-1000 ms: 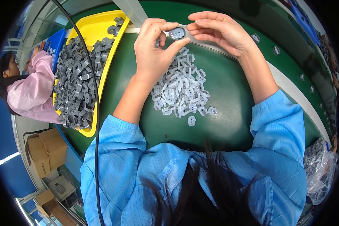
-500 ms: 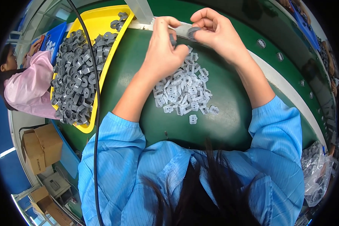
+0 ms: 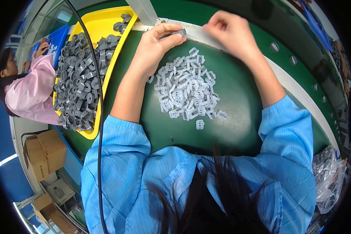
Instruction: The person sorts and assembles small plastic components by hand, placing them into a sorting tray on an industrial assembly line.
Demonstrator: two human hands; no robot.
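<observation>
My left hand (image 3: 158,45) is closed in a pinch on a small grey plastic ring part (image 3: 180,33), above the white ledge at the far edge of the table. To its right, my right hand (image 3: 232,35) is raised over the same ledge with its fingers curled. Motion smears those fingertips, and I cannot make out anything between them. Below both hands lies a loose pile of small translucent plastic pieces (image 3: 187,87) on the green tabletop (image 3: 238,132). One such piece (image 3: 199,124) sits apart at the near side of the pile.
A yellow tray (image 3: 91,134) full of grey ring parts stands at the left, with a black cable (image 3: 100,156) crossing in front. Beyond the ledge runs a green belt (image 3: 284,74) carrying spaced parts. A co-worker in pink (image 3: 31,87) sits far left. Cardboard boxes (image 3: 46,152) stand lower left.
My left hand has moved left and turned, its grey part now plainly visible. My right hand has moved right; the grey part seen in it before no longer shows. Parts on the belt have shifted slightly rightward.
</observation>
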